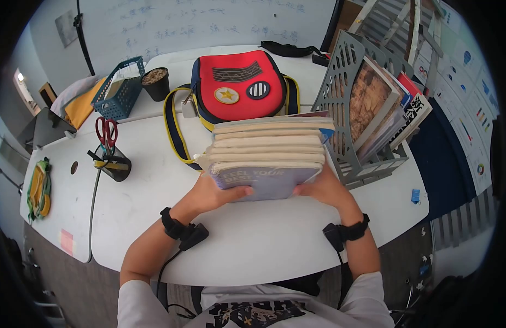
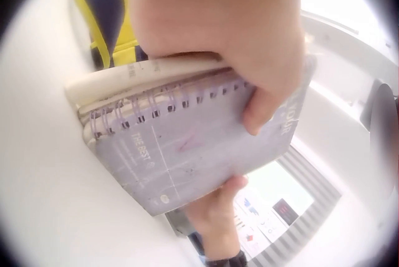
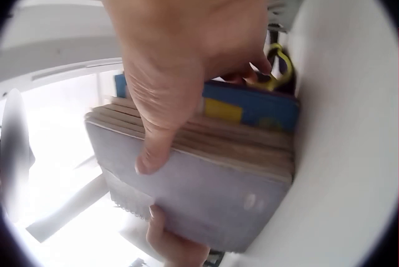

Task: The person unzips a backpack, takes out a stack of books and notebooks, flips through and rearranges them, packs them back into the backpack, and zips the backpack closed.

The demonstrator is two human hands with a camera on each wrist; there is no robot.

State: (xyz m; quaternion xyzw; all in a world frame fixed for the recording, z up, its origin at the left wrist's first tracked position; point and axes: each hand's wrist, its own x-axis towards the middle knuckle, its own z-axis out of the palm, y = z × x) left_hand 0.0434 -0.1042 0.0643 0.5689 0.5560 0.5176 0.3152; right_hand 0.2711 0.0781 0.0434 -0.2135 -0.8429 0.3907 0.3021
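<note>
Both of my hands grip a thick stack of notebooks [image 1: 268, 143], held upright with its page edges facing up in the head view. At the front is a light purple spiral notebook [image 1: 275, 181] with "FEEL YOUR BEST" on its cover. My left hand [image 1: 209, 195] holds the left side, thumb on the purple cover. On the opposite side, my right hand [image 1: 325, 188] does the same. The right wrist view shows a blue book with a yellow patch [image 3: 277, 114] at the back of the stack. Most fingers are hidden behind the books.
Behind the stack lies a red bag [image 1: 236, 82] with yellow-edged straps. A grey file rack [image 1: 340, 98] with magazines stands at right. To the left are a pen holder [image 1: 119, 167] with scissors, a blue basket [image 1: 124, 90], a dark pot [image 1: 156, 87] and a green-yellow pouch [image 1: 41, 188].
</note>
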